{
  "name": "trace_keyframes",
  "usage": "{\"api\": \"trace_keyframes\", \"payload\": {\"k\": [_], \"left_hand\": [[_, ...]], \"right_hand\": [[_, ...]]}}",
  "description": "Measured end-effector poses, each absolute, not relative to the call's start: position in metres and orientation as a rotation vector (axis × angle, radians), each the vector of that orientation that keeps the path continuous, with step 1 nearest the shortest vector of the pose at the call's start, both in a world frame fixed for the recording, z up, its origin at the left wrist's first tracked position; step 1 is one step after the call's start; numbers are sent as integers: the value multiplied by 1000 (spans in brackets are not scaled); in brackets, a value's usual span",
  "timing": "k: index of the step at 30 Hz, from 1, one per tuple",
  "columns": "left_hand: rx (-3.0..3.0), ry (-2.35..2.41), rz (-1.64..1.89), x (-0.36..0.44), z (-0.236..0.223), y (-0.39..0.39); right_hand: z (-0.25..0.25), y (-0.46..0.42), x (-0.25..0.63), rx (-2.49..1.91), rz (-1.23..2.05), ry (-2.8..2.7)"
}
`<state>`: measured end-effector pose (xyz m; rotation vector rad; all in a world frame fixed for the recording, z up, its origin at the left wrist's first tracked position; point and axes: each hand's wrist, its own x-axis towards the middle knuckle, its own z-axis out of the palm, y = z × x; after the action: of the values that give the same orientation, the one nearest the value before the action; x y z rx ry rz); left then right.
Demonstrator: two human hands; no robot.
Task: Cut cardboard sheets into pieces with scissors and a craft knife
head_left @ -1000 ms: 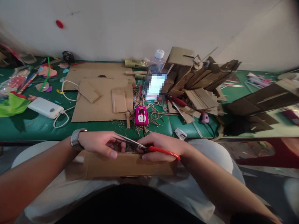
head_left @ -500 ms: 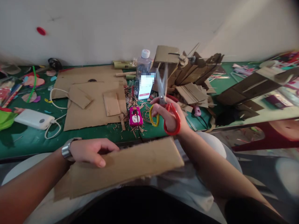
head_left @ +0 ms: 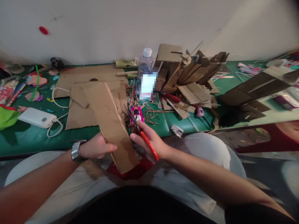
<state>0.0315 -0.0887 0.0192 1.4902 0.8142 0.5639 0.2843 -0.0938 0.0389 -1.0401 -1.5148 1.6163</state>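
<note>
My left hand [head_left: 97, 147], with a metal watch on the wrist, grips a long brown cardboard strip [head_left: 109, 123] near its lower end; the strip stands tilted, pointing away from me over the table edge. My right hand [head_left: 149, 140] is closed on red-handled scissors [head_left: 140, 132], whose blades point up and left, right beside the strip's right edge. Both hands are above my lap, just in front of the green table [head_left: 32, 140].
On the table lie flat cardboard sheets [head_left: 77, 77], a white power bank [head_left: 36, 117] with cable, a pink phone [head_left: 136, 114], a water bottle [head_left: 144, 67], a pile of cardboard pieces [head_left: 189, 79] and scraps. A red stool [head_left: 268, 140] stands at the right.
The cardboard strip has been turned from lying flat across my lap to pointing away from me. My right hand has come down from its raised position and brought the scissors to the strip.
</note>
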Motion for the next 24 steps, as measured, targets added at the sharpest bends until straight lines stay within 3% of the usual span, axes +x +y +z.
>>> {"api": "trace_keyframes", "payload": {"k": [5, 16, 24], "left_hand": [[1641, 784, 500, 43, 18, -91], [1809, 829, 321, 40, 15, -93], [1637, 1021, 619, 39, 20, -94]], "right_hand": [[35, -104, 278, -1056, 1805, -1503], [27, -101, 279, -1137, 1531, -1769], [28, -98, 281, -1187, 1476, -1813]]}}
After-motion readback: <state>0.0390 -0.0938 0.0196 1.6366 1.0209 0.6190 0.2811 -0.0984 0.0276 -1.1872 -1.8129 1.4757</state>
